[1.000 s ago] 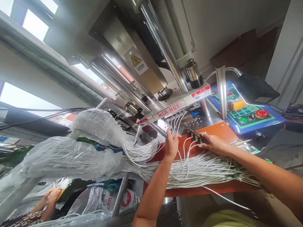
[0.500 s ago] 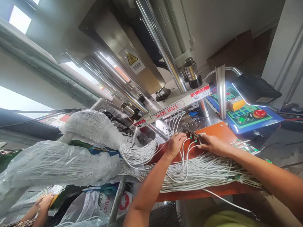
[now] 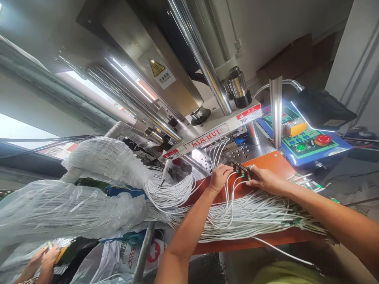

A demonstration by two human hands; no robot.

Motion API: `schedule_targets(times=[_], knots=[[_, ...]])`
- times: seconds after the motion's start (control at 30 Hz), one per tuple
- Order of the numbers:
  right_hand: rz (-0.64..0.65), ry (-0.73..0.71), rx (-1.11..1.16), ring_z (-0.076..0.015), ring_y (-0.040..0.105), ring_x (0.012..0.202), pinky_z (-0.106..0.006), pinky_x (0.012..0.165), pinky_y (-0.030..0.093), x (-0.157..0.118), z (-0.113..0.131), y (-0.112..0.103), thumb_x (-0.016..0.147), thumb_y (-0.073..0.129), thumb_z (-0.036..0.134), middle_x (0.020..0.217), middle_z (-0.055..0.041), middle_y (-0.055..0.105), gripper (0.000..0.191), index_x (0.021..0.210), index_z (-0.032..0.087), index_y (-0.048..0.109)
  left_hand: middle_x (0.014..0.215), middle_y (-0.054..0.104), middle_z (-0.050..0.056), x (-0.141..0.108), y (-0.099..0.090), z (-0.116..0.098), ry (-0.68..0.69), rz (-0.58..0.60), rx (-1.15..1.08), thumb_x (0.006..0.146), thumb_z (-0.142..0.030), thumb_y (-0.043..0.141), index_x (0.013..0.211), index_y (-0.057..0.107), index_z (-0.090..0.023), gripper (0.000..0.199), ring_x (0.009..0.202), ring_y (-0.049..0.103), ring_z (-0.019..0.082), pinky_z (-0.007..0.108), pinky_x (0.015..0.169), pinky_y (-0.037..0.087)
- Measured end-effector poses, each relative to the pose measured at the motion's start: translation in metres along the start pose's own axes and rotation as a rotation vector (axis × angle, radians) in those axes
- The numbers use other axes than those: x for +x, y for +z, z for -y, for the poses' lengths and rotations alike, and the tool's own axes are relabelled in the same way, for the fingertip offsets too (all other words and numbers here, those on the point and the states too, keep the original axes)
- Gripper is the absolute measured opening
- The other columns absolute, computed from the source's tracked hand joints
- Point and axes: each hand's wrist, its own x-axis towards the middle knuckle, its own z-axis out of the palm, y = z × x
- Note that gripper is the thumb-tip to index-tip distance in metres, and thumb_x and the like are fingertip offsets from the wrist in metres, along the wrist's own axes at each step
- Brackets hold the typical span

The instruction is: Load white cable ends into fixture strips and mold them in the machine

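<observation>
the white front plate of the machine (image 3: 220, 117) carries the brand "min-hui" in red capitals inside an outlined box. above it, on the steel panel (image 3: 180, 88), a yellow triangle warning sign (image 3: 156, 68) shows a hot-surface symbol, with a white label (image 3: 164, 79) of chinese characters just below. red-topped warning stickers (image 3: 249, 114) (image 3: 171, 154) sit at both ends of the plate, their print too small to read. a white plastic bag (image 3: 118, 258) bears a red cross and chinese characters.

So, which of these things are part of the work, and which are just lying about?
In use: left hand, right hand, dark connector strip, white wires.
Just nearby: plastic-wrapped wire bundles, blue control panel, white printed bag.
</observation>
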Motion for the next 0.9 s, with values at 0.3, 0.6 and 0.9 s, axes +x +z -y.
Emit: schedule_targets(times=[0.3,0.6,0.9], knots=[[-0.003,-0.015,-0.142,-0.0195,0.062,0.08,-0.026,0.065,0.041,-0.002,0.003,0.001,0.087,0.052,0.037,0.09,-0.005,0.065,0.019,0.095,0.023,0.042,0.077,0.068,0.001,0.001,0.008,-0.002,-0.1,-0.101,-0.081,0.08,-0.018,0.07,0.08,0.073,-0.022,0.005,0.072,0.063,0.012,0.025,0.07,0.05],[-0.001,0.102,-0.861,-0.0337,0.067,0.089,-0.036,0.066,0.044,-0.005,0.04,0.018,0.086,0.058,0.029,0.091,-0.0182,0.069,0.039,0.117,0.008,0.05,0.074,0.067,0.0,0.008,0.006,-0.003,-0.11,0.017,-0.082,0.069,-0.017,0.079,0.067,0.069,-0.019,0.01,0.074,0.059,0.014,0.028,0.076,0.046],[-0.185,-0.076,-0.91,-0.0343,0.06,0.102,-0.042,0.076,0.047,0.048,0.054,-0.015,0.089,0.047,0.04,0.105,-0.0192,0.066,0.039,0.114,0.013,0.058,0.078,0.064,0.002,0.014,-0.025,0.001,-0.265,-0.319,-0.023,0.08,-0.022,0.066,0.078,0.066,-0.018,0.005,0.077,0.058,0.015,0.028,0.075,0.046]])
